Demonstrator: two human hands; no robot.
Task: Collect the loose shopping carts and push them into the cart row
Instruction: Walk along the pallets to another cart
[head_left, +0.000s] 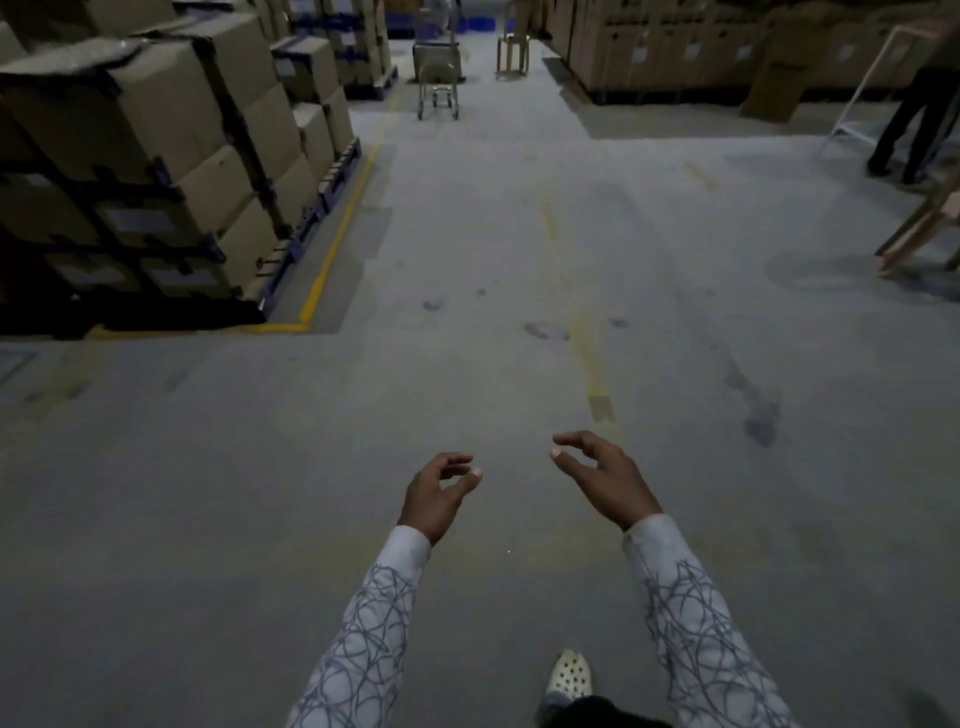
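Note:
A metal shopping cart stands far ahead in the aisle, near the top centre, facing away. Both my hands hover low over the bare concrete floor, far from the cart. My left hand has loosely curled fingers and holds nothing. My right hand is likewise loosely curled and empty. Patterned white sleeves cover both forearms. No cart row is visible.
Stacked cardboard boxes on pallets line the left, bordered by a yellow floor line. More boxes stand at the back right. A person's legs and a white frame are at the right; a wooden frame below them.

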